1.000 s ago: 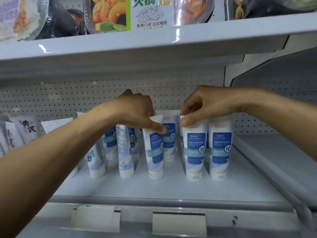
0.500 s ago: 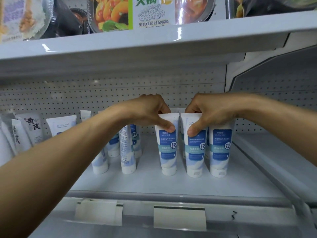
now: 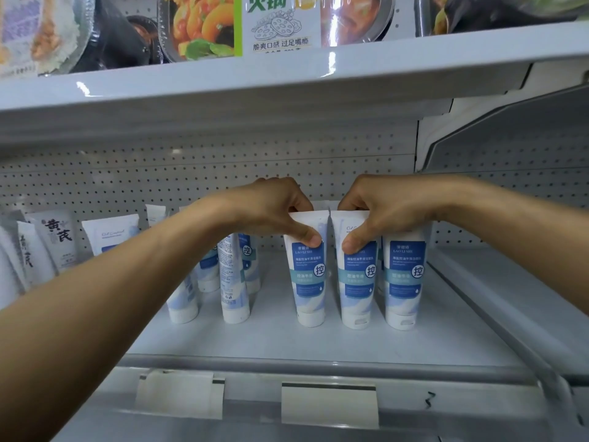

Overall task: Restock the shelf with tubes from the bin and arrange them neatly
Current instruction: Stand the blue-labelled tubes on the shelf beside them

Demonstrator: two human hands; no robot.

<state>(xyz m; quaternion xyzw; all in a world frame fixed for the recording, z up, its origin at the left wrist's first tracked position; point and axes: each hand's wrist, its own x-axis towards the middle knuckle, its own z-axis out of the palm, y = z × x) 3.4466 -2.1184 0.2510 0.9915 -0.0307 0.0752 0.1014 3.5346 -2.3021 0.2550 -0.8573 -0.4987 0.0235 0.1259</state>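
Food trays (image 3: 204, 27) line the top. White pouches (image 3: 59, 237) with black lettering stand far left. Two blank tags (image 3: 180, 393) hang near.

Rear tubes (image 3: 319, 205) largely behind front tubes (image 3: 404, 275)

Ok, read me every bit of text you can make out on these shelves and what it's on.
"火锅", "脆爽口感 过足嘴瘾": food box, upper shelf.
"LAO LI SHI", "控": front tubes.
"黄芪" (stylised, likely): white pouch.
Smaller tube print, price tags: unreadable.
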